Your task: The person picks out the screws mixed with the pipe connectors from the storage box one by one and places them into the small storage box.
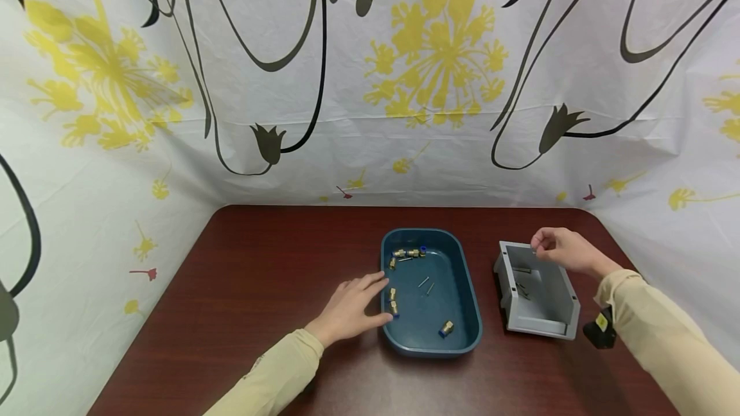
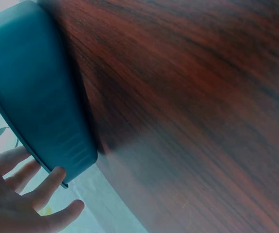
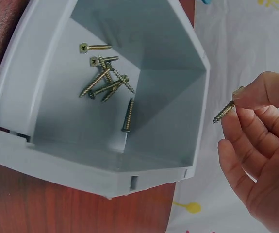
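A screw (image 3: pixel 224 112) is pinched between the thumb and forefinger of my right hand (image 1: pixel 572 251). This hand is above the right side of a grey plastic bin (image 1: pixel 540 327). Several screws (image 3: pixel 107 80) lie on the floor of that bin, most of them in a loose pile. My left hand (image 1: pixel 354 310) rests with spread fingers at the left rim of a blue tray (image 1: pixel 448 268). In the left wrist view its fingers (image 2: pixel 47 187) reach over the tray's edge. Inside the tray are several brass fittings with blue ends, such as one fitting (image 1: pixel 446 329), and thin screws (image 1: pixel 424 282).
The tray and bin stand side by side on a dark red-brown wooden table (image 1: pixel 260 262), with a gap between them. A white patterned cloth (image 1: pixel 324 101) hangs behind the table and at its sides. A black wrist device (image 1: pixel 601 329) is on the right forearm.
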{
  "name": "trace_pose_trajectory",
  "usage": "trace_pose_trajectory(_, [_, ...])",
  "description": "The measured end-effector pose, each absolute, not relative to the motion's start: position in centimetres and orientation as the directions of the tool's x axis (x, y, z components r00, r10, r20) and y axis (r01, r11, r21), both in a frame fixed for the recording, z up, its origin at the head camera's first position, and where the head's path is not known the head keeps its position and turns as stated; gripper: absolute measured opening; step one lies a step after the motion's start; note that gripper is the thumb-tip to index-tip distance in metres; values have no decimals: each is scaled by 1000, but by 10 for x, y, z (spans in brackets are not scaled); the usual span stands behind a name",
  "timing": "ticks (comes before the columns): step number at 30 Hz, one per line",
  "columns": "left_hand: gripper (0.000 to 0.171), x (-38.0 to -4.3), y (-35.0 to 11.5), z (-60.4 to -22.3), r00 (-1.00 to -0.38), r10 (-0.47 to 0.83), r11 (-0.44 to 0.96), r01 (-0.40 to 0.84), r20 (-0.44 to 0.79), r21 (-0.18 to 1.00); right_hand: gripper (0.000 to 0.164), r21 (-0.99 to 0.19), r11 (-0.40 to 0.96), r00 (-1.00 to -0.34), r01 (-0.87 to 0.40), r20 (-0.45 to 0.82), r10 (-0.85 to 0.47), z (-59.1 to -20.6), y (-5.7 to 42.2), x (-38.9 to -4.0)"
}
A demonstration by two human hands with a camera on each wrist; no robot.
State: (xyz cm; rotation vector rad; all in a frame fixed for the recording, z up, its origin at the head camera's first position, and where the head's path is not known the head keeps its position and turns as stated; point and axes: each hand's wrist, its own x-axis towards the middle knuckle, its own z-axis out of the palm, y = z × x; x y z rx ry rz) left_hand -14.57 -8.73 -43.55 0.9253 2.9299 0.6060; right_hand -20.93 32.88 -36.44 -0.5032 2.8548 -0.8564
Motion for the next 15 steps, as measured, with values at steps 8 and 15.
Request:
trace_pose_trajectory(8, [66, -145, -87, -435, -828, 551, 752, 549, 108, 365, 5, -554, 781, -937, -287, -5, -348, -365, 329, -211])
trace_pose_trajectory(15, [66, -145, -87, -436, -826, 551, 752, 552, 114, 361, 6, -566, 763, -932, -313, 29, -361, -356, 313, -219])
